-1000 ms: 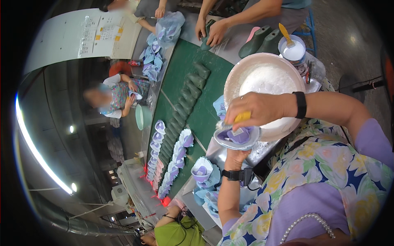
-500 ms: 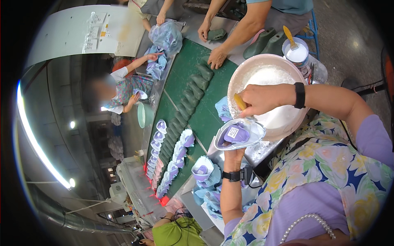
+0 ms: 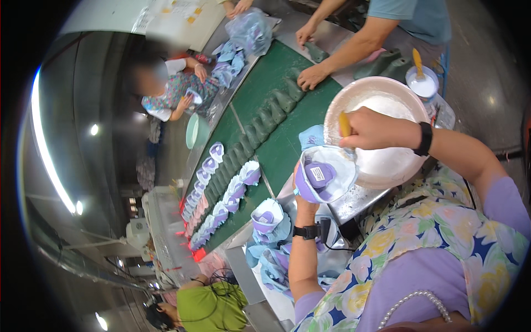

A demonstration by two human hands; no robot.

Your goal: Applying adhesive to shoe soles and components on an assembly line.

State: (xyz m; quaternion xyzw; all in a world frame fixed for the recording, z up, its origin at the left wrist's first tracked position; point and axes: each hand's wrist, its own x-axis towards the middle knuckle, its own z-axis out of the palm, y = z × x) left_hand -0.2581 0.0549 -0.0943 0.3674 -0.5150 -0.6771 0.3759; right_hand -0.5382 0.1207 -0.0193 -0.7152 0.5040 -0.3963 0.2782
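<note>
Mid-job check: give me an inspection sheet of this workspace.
Surface: green conveyor belt, bearing dark green shoe lasts and rows of purple-and-blue shoe uppers.
Job's things: cupped purple shoe upper; yellow brush handle at its edge, bristles unclear; pink basin of white paste or liquid.
Clutter: loose uppers in a heap; small tub with a paintbrush beside the basin.
Hands: left hand holds the upper; right hand grips the handle.
Cables: thin dark cable near the left wrist.
Surroundings: green-shirted co-worker; another co-worker's hand by the lasts.

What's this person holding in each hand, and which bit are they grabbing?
Left hand: a purple shoe upper, by its outside. Right hand: a yellow-handled tool, by its handle.
</note>
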